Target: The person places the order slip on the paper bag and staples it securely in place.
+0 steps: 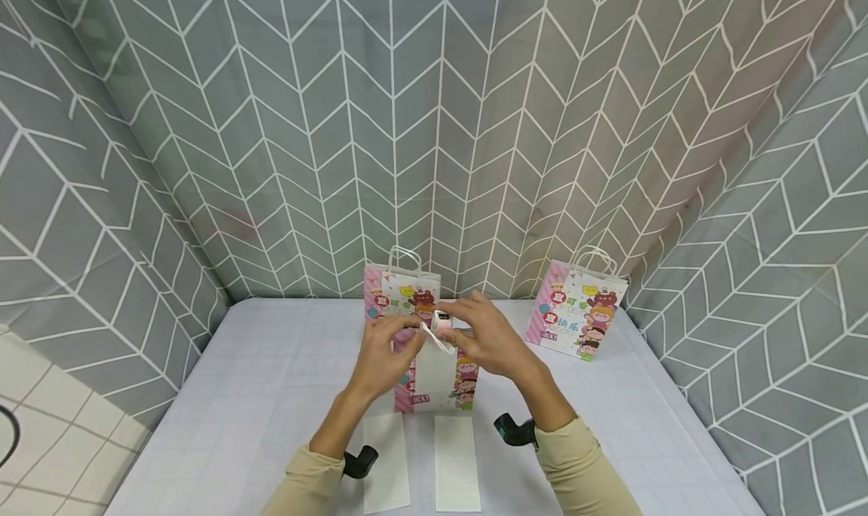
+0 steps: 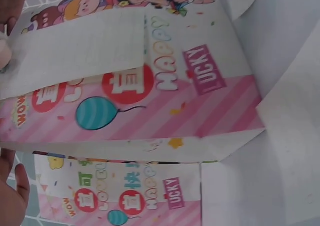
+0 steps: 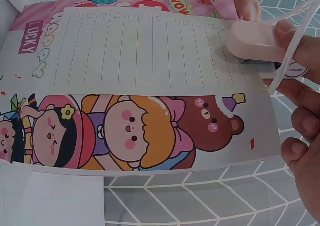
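A small pink stapler point(image 1: 442, 320) is held by the right hand point(image 1: 491, 343) in a narrow grip, with the thumb laid on its top and fingers curled beneath. It is set at the far, top end of a ruled paper slip point(image 1: 435, 377) that lies flat on the front of the front bag point(image 1: 468, 380). In the right wrist view, the stapler's long axis is seen to run roughly along the slip's length, with its nose pointed down the slip toward the bag's bottom. Whether the bag's rim is taken between the stapler's two halves cannot be told.

The front bag is pinched at its top end, on the left, by the left hand point(image 1: 386, 354); whether rim or handle is gripped is not clearly shown. The stapler is placed between the two hands, enclosed by the right, with the left fingertips just beside it. A white cord handle point(image 1: 437, 339) is crossed close to the stapler.

Two loose paper strips point(image 1: 457, 463) are laid on the near side of the table point(image 1: 271, 395). A second bag point(image 1: 400, 286) is stood behind the front one, and a third bag point(image 1: 576, 312) is placed at the far right.
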